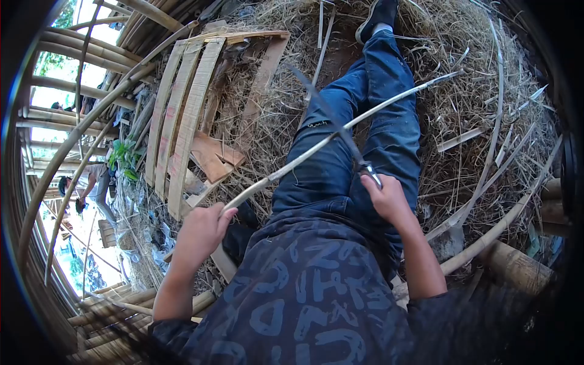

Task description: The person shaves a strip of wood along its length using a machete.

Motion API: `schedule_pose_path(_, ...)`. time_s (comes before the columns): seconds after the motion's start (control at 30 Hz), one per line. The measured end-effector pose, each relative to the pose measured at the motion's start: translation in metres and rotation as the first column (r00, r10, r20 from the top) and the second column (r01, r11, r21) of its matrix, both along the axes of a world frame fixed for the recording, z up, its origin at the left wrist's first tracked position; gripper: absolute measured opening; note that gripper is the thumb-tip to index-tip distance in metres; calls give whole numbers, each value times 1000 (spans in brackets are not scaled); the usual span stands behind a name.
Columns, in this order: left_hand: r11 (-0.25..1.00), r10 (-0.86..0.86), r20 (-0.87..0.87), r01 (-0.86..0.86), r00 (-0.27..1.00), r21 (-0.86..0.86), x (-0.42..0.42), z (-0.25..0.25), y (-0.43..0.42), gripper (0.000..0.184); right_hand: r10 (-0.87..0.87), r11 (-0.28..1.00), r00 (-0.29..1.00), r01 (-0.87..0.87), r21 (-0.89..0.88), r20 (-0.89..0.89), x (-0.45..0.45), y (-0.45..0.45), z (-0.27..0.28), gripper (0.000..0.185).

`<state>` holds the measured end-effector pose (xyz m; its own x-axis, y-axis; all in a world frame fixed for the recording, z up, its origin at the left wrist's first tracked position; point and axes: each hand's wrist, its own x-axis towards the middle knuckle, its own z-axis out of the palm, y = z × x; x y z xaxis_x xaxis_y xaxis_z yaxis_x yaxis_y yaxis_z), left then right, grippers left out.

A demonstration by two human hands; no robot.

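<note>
Messy dry straw [468, 115] beyond our hands; our left hand [201, 234] grips a pale, slim, slightly bowed stick [298, 160], and our right hand [387, 198] clutches a long metal knife [329, 114] across it.

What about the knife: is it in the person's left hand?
No, the right hand grips the knife by its handle, while the left hand holds one end of the pale stick.

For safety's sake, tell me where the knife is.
In the head view, the knife is mostly right of centre, in the right hand, crossing the pale stick.
</note>
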<state>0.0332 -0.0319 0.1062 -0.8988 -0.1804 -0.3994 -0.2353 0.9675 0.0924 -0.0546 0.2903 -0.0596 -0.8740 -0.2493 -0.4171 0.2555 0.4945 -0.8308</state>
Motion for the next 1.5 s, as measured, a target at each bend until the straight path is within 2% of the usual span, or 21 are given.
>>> schedule_pose_path(0.13, 999, -38, -25, 37, 999, -24, -7, -12, 2, 41, -79, 984, 995, 88, -155, 60, 9, -18, 4, 45)
schedule_pose_path(0.23, 998, -63, -54, 61, 997, -35, -13, -9, 8, 41, 88, 979, 996, -84, -185, 17, 15, -43, 19, 45)
schedule_pose_path(0.33, 999, -37, -37, 37, 999, -7, -7, -3, 4, 41, 136, 980, 990, -128, -154, 47, 10, -36, 14, 46)
schedule_pose_path(0.43, 999, -41, 3, 41, 999, 10, 3, 0, -2, 41, 8, 1000, 999, -7, -10, 49, 0, -4, -1, 47)
schedule_pose_path(0.5, 999, -19, 20, 18, 1000, 45, 7, -5, -1, 41, -95, 993, 976, 106, -47, 193, -6, 13, -11, 47)
schedule_pose_path(0.57, 997, -11, 49, 7, 999, 80, 3, -9, -1, 42, -109, 991, 991, 114, -68, 76, -5, 5, -12, 47)
schedule_pose_path(0.7, 997, 20, 58, -24, 998, 74, -9, -28, -5, 43, -27, 977, 997, 42, -209, 77, 6, -37, 3, 45)
schedule_pose_path(0.8, 980, -8, 177, -27, 984, 196, -9, -54, -19, 42, 131, 972, 984, -103, -211, 122, 17, -59, 2, 49)
schedule_pose_path(0.87, 896, -53, 390, -129, 919, 426, -7, -85, -31, 41, 182, 975, 974, -161, -154, 137, 15, -59, 7, 50)
schedule_pose_path(0.9, 893, -59, 392, -127, 918, 432, -9, -97, -33, 41, 230, 969, 966, -217, -114, 119, 14, -56, 8, 51)
schedule_pose_path(0.97, 636, 66, 717, -582, 694, 506, -10, -119, -30, 45, 275, 961, 955, -270, -57, 112, 15, -50, 8, 52)
schedule_pose_path(1.0, 477, 86, 798, -728, 596, 492, -10, -127, -31, 46, 259, 964, 961, -251, -84, 102, 17, -50, 9, 51)
schedule_pose_path(1.03, 471, 78, 798, -728, 597, 498, -12, -134, -34, 46, 245, 966, 965, -234, -114, 90, 18, -50, 8, 50)
schedule_pose_path(1.1, 268, 12, 898, -866, 440, 422, -16, -146, -39, 45, 235, 968, 967, -222, -120, 100, 19, -49, 5, 48)
schedule_pose_path(1.13, 291, 69, 836, -813, 545, 505, -14, -151, -39, 46, 228, 967, 965, -209, -144, 129, 20, -48, 3, 45)
schedule_pose_path(1.17, 288, 67, 837, -814, 543, 505, -11, -154, -37, 46, 219, 967, 963, -192, -169, 159, 20, -46, 1, 43)
schedule_pose_path(1.2, 544, 134, 476, -466, 869, 697, -10, -151, -28, 46, 218, 967, 962, -191, -166, 162, 20, -45, 1, 43)
schedule_pose_path(1.23, 761, 60, 9, -51, 998, 647, -10, -145, -20, 46, 221, 962, 970, -200, -187, 99, 20, -43, 1, 40)
schedule_pose_path(1.3, 807, 81, -1, -65, 997, 587, -18, -123, -11, 44, 227, 954, 973, -214, -210, 42, 20, -41, 4, 37)
schedule_pose_path(1.4, 956, -13, -195, 70, 981, 285, -28, -112, -7, 42, 260, 964, 952, -266, -19, -163, 7, -37, 16, 31)
schedule_pose_path(1.5, 957, -30, -220, 91, 975, 275, -33, -138, -17, 42, 251, 961, 964, -237, 143, -92, -6, -35, 25, 32)
